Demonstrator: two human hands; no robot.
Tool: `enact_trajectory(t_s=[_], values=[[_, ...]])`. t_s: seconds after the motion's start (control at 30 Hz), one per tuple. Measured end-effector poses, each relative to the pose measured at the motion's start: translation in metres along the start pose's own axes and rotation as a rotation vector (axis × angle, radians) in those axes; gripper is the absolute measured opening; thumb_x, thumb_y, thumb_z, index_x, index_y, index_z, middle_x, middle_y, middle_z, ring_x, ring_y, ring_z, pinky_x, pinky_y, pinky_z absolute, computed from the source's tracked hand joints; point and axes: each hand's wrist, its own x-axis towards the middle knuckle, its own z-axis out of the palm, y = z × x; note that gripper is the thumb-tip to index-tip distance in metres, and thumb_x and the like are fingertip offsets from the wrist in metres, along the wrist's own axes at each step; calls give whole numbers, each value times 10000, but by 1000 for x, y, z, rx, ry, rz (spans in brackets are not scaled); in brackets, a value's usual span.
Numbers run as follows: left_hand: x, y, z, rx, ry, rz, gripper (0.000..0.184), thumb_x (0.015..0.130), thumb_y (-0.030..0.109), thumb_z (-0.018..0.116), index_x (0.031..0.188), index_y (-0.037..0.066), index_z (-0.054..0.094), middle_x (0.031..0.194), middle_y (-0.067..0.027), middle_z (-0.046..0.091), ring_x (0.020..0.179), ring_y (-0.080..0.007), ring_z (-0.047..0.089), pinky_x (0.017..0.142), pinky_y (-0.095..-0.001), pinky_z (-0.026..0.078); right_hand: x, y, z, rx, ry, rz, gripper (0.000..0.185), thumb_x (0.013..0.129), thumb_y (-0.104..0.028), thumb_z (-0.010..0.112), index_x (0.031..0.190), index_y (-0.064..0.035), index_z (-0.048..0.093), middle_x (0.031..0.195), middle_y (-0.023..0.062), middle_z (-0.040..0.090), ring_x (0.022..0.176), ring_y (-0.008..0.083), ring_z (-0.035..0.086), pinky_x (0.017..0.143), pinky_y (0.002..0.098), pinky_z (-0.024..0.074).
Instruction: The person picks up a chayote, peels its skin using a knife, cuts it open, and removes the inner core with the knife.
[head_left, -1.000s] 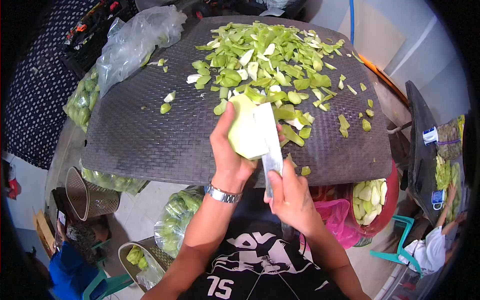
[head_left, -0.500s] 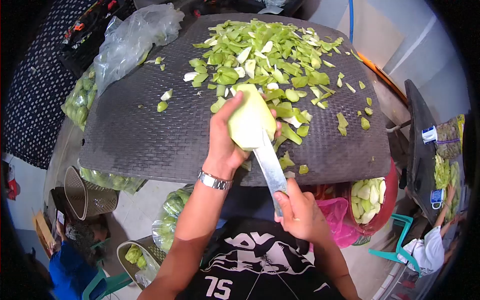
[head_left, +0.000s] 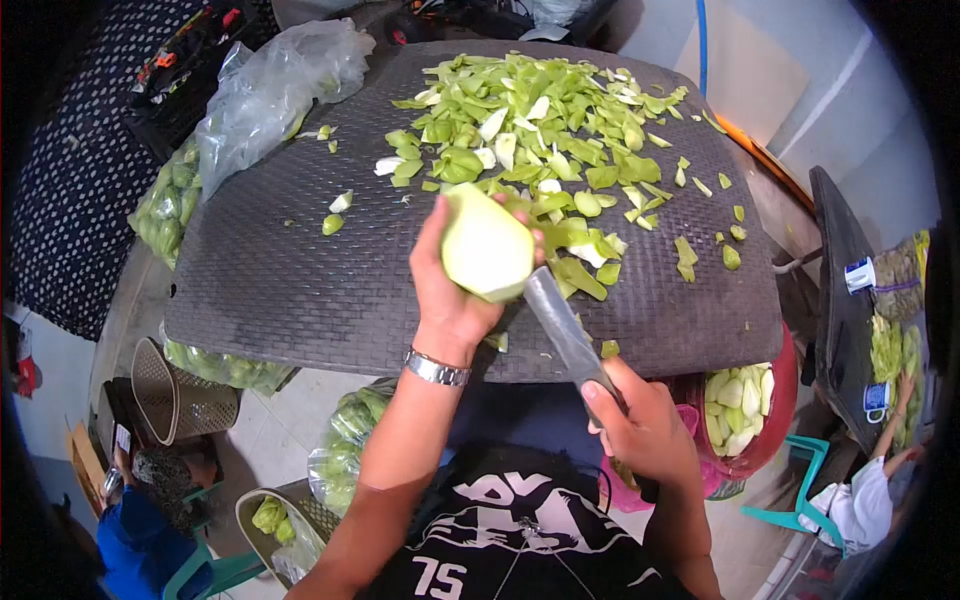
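Note:
A pale green peeled vegetable (head_left: 487,243) lies in my left hand (head_left: 452,290), its fingers wrapped round it above the near part of the dark woven table (head_left: 290,270). My right hand (head_left: 640,425) grips the handle of a knife (head_left: 568,328). The blade points up and left, its tip close beside the lower right side of the vegetable. Beyond my hands, a wide heap of green peelings (head_left: 540,125) covers the far middle of the table, with loose scraps around it.
A clear plastic bag (head_left: 285,85) lies at the table's far left. Below the right edge, a red basin (head_left: 783,400) holds peeled pieces. Bags of green vegetables (head_left: 345,440) and baskets (head_left: 180,400) stand below. One person (head_left: 150,540) is at lower left, another (head_left: 862,505) at right.
The knife and my right hand have moved down and right, off the vegetable's face. My left hand has turned the vegetable and shifted slightly left.

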Motion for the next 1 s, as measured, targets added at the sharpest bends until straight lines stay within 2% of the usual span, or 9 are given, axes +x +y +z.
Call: enact_trajectory(t_s=[0.1, 0.13, 0.23, 0.33, 0.47, 0.57, 0.67, 0.77, 1.0], values=[[-3, 4, -6, -57, 126, 134, 642, 1006, 593, 572, 1256, 3, 578, 1199, -216, 651, 1098, -412, 645, 965, -539, 536, -6, -1, 0, -48, 176, -66, 174, 1032, -174, 619, 1030, -1, 628, 679, 69, 650, 554, 118, 595, 544, 303, 476], [-6, 2, -4, -84, 112, 117, 657, 1002, 622, 559, 1249, 14, 581, 1235, -210, 646, 1129, -416, 639, 976, -559, 529, -5, -15, -1, -57, 204, -116, 219, 1016, -171, 643, 1127, 17, 634, 882, 220, 696, 769, 318, 713, 728, 427, 545], [-14, -4, 12, -106, 185, 87, 680, 999, 656, 542, 1256, 28, 582, 1265, -211, 638, 1147, -423, 637, 991, -592, 525, 1, -25, 8, -119, 255, -153, 265, 1016, -223, 669, 1131, 15, 646, 947, 234, 692, 809, 355, 713, 739, 438, 550], [-19, -5, 14, -76, 134, 60, 727, 1000, 710, 504, 1255, 34, 579, 1205, -211, 643, 1128, -416, 647, 995, -620, 528, 16, -13, 24, -256, 258, -374, 336, 1006, -312, 704, 1075, 11, 639, 912, 222, 678, 795, 409, 702, 719, 464, 554], [-24, -5, 9, -123, -4, 29, 737, 1016, 730, 444, 1236, 43, 593, 1212, -209, 655, 1075, -424, 674, 938, -608, 576, 30, -5, 41, -308, 230, -449, 458, 967, -444, 742, 945, -16, 580, 820, 204, 628, 734, 448, 679, 638, 512, 538], [-26, -7, 7, -103, -41, 42, 737, 1014, 716, 463, 1255, 30, 583, 1199, -233, 624, 1117, -467, 628, 933, -665, 558, 36, -5, 44, -339, 191, -466, 486, 957, -472, 744, 944, -17, 576, 818, 204, 626, 719, 453, 675, 616, 525, 532], [-32, -9, 19, -78, -51, 55, 738, 1027, 740, 405, 1218, 54, 601, 1174, -191, 656, 1070, -400, 673, 917, -582, 587, 39, -7, 45, -387, 207, -492, 506, 959, -498, 732, 951, -20, 568, 812, 201, 622, 703, 455, 670, 604, 534, 532], [-33, -10, 25, -80, -34, 87, 727, 1029, 739, 400, 1211, 65, 599, 1153, -185, 652, 1061, -380, 666, 903, -565, 588, 41, -8, 44, -390, 191, -468, 519, 971, -512, 712, 962, -15, 563, 826, 211, 628, 737, 472, 670, 636, 540, 531], [-34, -23, 29, -33, -13, 199, 723, 1041, 718, 391, 1219, 42, 577, 1118, -185, 643, 1048, -405, 650, 941, -596, 560, 45, -13, 34, -308, 48, -378, 530, 1013, -511, 652, 972, 7, 547, 844, 274, 640, 825, 508, 649, 702, 543, 508]])
